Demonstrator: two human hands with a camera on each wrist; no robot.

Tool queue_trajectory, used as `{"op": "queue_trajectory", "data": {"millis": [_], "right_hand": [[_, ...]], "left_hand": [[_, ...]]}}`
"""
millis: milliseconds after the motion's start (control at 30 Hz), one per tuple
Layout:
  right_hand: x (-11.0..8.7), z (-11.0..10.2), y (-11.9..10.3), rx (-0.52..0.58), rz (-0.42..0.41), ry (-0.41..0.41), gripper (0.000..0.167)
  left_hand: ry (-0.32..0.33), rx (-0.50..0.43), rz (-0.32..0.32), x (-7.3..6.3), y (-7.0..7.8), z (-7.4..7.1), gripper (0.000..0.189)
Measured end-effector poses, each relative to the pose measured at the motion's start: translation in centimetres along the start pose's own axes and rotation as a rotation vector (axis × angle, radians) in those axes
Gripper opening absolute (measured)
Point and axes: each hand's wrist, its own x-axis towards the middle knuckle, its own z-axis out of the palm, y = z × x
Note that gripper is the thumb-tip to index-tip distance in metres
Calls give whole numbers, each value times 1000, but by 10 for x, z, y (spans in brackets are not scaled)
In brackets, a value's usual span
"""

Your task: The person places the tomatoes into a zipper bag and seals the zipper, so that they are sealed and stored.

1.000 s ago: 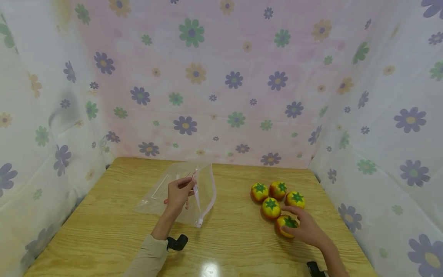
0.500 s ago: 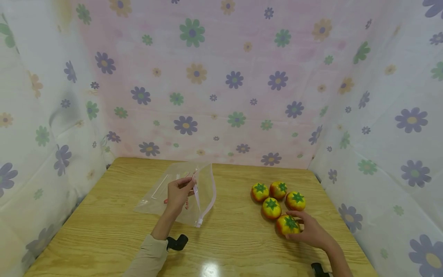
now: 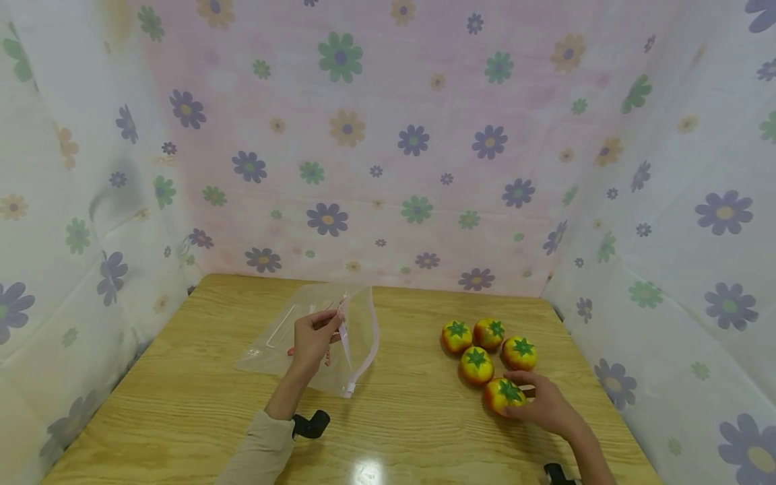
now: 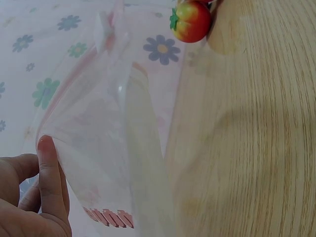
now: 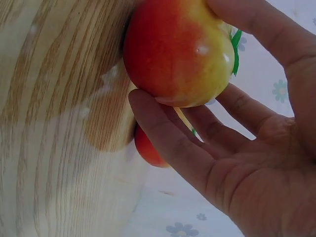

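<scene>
My left hand (image 3: 312, 343) pinches the mouth edge of a clear slider zip bag (image 3: 364, 330) lying on the table at centre left. In the left wrist view the bag (image 4: 98, 128) hangs from the fingertips, its mouth partly spread, with reddish print low on it. My right hand (image 3: 552, 407) holds the nearest toy tomato (image 3: 502, 396), which is red and yellow with a green star-shaped top. In the right wrist view the thumb lies on one side of this tomato (image 5: 173, 49) and the fingers on the other. It appears to rest on the table.
Several more toy tomatoes (image 3: 476, 366) stand close together just beyond the held one. The wooden table (image 3: 400, 431) runs back to a flower-print curtain (image 3: 376, 155), with flowered curtains on both sides. A white slider (image 3: 349, 389) sits at the bag's near corner.
My right hand has shifted slightly right and settled around the near side of the closest tomato. My left hand and the bag stay where they were.
</scene>
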Motion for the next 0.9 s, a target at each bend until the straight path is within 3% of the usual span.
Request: {"op": "queue_trajectory", "data": {"millis": [500, 900], "right_hand": [[-2, -1, -10, 35, 54, 26, 65], [-1, 6, -28, 50, 14, 120, 63]], "left_hand": [[-11, -5, 19, 0, -1, -2, 22], [-14, -2, -1, -1, 2, -2, 25]]}}
